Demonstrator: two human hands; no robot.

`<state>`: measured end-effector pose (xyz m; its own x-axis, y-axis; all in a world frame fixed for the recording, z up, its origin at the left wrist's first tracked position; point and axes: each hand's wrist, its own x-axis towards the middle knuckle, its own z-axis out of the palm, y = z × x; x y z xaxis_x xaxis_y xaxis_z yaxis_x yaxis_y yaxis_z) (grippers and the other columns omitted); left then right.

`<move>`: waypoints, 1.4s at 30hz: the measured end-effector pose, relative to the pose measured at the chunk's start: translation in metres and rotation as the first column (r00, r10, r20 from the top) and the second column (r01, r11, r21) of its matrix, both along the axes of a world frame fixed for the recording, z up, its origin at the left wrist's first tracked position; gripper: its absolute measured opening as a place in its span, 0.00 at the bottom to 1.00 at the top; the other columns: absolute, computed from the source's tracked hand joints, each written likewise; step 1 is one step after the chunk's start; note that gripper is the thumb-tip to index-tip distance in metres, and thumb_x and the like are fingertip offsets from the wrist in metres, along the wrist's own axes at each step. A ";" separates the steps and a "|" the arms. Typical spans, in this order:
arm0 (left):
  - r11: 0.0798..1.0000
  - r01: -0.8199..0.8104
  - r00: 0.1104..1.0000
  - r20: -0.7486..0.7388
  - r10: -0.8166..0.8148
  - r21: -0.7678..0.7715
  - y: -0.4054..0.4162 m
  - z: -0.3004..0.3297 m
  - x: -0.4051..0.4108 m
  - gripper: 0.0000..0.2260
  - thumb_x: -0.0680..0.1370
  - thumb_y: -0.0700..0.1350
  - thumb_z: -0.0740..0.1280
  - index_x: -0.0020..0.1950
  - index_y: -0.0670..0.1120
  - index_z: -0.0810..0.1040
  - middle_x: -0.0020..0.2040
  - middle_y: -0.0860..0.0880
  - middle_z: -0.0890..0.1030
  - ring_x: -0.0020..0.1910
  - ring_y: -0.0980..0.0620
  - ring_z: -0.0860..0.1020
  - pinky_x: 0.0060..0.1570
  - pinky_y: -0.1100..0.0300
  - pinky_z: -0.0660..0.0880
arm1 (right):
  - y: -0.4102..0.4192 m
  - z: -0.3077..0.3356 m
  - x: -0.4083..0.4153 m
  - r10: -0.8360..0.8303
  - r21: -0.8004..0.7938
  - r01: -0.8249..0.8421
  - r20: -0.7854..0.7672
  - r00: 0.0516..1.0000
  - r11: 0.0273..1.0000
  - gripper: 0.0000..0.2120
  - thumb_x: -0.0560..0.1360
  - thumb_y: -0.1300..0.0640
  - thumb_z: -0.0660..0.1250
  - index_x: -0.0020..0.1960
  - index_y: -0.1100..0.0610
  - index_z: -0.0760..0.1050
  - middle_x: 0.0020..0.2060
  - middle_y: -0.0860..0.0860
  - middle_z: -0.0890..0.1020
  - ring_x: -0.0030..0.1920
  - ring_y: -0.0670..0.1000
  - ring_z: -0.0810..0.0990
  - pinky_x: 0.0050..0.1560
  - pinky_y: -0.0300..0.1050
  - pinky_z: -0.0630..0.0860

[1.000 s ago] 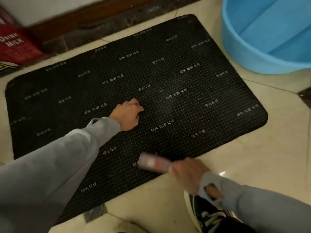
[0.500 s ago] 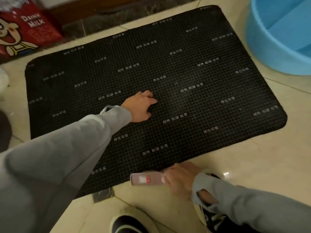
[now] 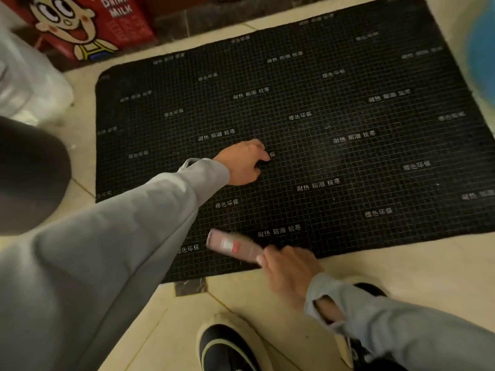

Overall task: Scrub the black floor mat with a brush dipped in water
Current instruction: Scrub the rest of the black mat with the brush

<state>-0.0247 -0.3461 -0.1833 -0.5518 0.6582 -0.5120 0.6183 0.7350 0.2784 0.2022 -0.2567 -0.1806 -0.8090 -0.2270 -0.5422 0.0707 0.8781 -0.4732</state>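
The black floor mat (image 3: 348, 162), gridded and printed with pale characters, lies flat on beige tiles and fills the middle of the view. My left hand (image 3: 242, 164) rests on the mat's centre with bent fingers, fingertips pressing down and holding nothing. My right hand (image 3: 289, 271) grips the handle of a pinkish brush (image 3: 231, 245) with a red and white label. The brush lies blurred on the mat close to its near edge, its head pointing left.
A blue basin (image 3: 482, 49) shows as a blur at the right edge. A red milk carton box (image 3: 88, 25) stands behind the mat's far left corner, a white plastic bag (image 3: 26, 84) beside it. My shoes (image 3: 227, 346) are on the tiles in front.
The view has swung left, so the basin has slid almost out of frame. My right hand has pushed the brush from the near edge back onto the mat. My left hand stays put.
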 end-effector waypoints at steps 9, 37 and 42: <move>0.985 -0.153 0.985 0.090 0.146 0.076 0.002 0.007 -0.010 0.18 0.80 0.37 0.63 0.69 0.48 0.76 0.71 0.49 0.72 0.67 0.49 0.74 0.68 0.53 0.70 | 0.021 -0.003 -0.026 -0.274 0.017 0.274 -0.018 0.962 0.962 0.18 0.84 0.47 0.49 0.47 0.54 0.74 0.35 0.49 0.78 0.33 0.50 0.78 0.32 0.44 0.72; 0.921 -0.387 0.909 -0.151 0.388 0.035 -0.076 -0.010 -0.008 0.27 0.77 0.48 0.70 0.75 0.50 0.68 0.71 0.46 0.66 0.70 0.43 0.66 0.68 0.46 0.69 | -0.017 -0.004 -0.078 -0.165 0.051 0.173 -0.139 0.976 0.984 0.16 0.82 0.49 0.54 0.48 0.56 0.77 0.36 0.52 0.81 0.34 0.53 0.81 0.36 0.50 0.81; 0.816 -0.554 0.827 -0.001 0.562 0.162 -0.080 -0.002 -0.029 0.15 0.81 0.47 0.66 0.67 0.46 0.77 0.66 0.46 0.75 0.63 0.46 0.75 0.64 0.48 0.73 | 0.012 -0.018 -0.091 -0.310 0.074 0.323 -0.146 0.939 0.943 0.20 0.83 0.48 0.51 0.48 0.57 0.78 0.35 0.52 0.80 0.32 0.52 0.79 0.31 0.44 0.74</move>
